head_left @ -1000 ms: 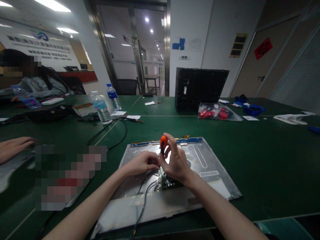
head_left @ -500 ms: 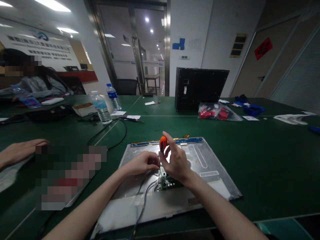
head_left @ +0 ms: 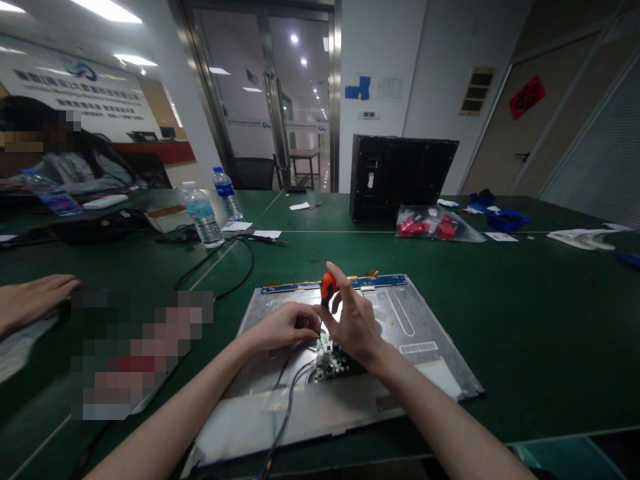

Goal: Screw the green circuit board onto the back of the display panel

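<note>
An orange and black screwdriver (head_left: 329, 287) stands nearly upright in my right hand (head_left: 356, 323), its thumb and fingers round the handle and the index finger raised by the top. The shaft points down at the upper left edge of a green circuit board (head_left: 327, 363). Close beside the shaft's tip, my left hand (head_left: 290, 325) is closed in a pinch; what lies between its fingertips is hidden. Beneath both hands is a flat silvery display panel (head_left: 435, 333) with a blue strip (head_left: 385, 283) along its far edge. Dark cables (head_left: 290, 400) run from the board towards me.
Another person's hand (head_left: 40, 300) rests at the left, near a blurred-out area. Water bottles (head_left: 203, 217) stand at the back left with a black cable (head_left: 250, 267). Behind the panel are a black monitor housing (head_left: 400, 177) and a clear bag of red parts (head_left: 437, 225).
The screwdriver's handle has tilted slightly to the right in my right hand. My left hand stays in place. The other person's hand has shifted a little left.
</note>
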{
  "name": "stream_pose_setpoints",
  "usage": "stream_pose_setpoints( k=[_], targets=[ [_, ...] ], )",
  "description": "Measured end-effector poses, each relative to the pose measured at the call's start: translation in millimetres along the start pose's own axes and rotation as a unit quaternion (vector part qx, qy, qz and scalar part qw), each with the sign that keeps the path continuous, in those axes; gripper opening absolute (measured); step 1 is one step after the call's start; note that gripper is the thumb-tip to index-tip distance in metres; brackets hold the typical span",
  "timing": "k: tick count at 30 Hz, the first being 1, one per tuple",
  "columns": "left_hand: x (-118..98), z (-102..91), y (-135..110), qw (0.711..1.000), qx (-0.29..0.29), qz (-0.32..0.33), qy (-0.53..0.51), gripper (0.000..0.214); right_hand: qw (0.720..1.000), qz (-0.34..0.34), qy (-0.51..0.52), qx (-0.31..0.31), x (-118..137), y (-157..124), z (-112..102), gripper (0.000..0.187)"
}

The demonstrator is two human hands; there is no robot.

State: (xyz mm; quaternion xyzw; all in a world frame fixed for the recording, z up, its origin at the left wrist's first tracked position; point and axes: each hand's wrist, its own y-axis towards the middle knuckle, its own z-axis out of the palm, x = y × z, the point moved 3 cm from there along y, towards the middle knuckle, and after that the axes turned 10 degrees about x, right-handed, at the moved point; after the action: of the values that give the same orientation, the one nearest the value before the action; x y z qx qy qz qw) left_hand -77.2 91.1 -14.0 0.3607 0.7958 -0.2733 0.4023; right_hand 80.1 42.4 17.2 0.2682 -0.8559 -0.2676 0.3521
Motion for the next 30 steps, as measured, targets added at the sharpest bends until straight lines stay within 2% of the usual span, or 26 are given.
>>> stream_pose_setpoints(
  k=[6, 10, 14, 21, 25, 30],
  targets=[
    [2.7, -0.3, 0.1, 1.000, -0.003, 0.004, 0.001, 0.011, 0.999, -0.016, 0.039, -0.006, 1.8, -1.2, 0.8, 0.080],
    [3.3, 0.4, 0.6, 1.000, -0.001, 0.008, -0.005, 0.011, 1.000, -0.009, 0.013, -0.019, 1.9, -1.0, -1.4, 0.076],
    [-0.1, 0.5, 1.0, 1.000, 0.011, 0.007, -0.019, 0.013, 1.000, -0.007, -0.014, -0.001, 2.5, 0.8, -3.3, 0.078],
    [1.5, -0.3, 1.3, 1.000, 0.001, 0.006, 0.001, 0.011, 1.000, -0.004, 0.005, 0.019, 3.3, 0.4, -0.5, 0.086],
    [0.6, -0.7, 0.9, 1.000, -0.001, 0.004, 0.007, 0.010, 1.000, 0.014, 0.004, 0.012, 1.9, -1.1, 0.2, 0.082],
    [1.3, -1.0, 1.1, 1.000, 0.000, 0.008, 0.007, 0.010, 1.000, -0.005, -0.004, 0.010, 1.8, 0.4, -1.9, 0.081]
  ],
)
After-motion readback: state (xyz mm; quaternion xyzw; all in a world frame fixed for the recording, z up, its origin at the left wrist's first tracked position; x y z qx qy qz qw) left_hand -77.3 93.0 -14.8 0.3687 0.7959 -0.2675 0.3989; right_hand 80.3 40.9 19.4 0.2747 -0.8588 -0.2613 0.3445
